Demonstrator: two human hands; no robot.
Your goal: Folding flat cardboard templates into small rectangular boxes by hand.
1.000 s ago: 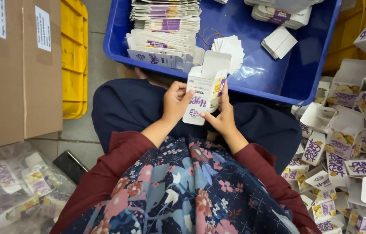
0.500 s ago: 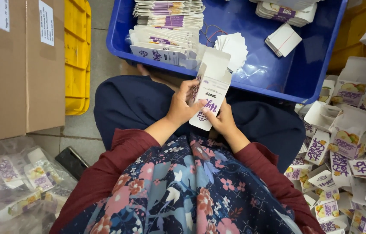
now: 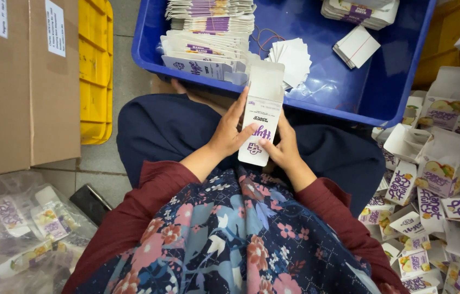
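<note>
One small white carton point(image 3: 260, 117) was held between two hands, the left hand point(image 3: 229, 136) and the right hand point(image 3: 283, 149). One blue bin point(image 3: 388, 81), one yellow crate point(image 3: 95, 71) and one cardboard box point(image 3: 17, 87) were seen. Perhaps twenty folded cartons point(image 3: 437, 179) were piled, partly cropped.

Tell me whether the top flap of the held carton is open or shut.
Open: the small white carton between both hands has its top flap standing up, unfolded, plain inner side showing.
</note>
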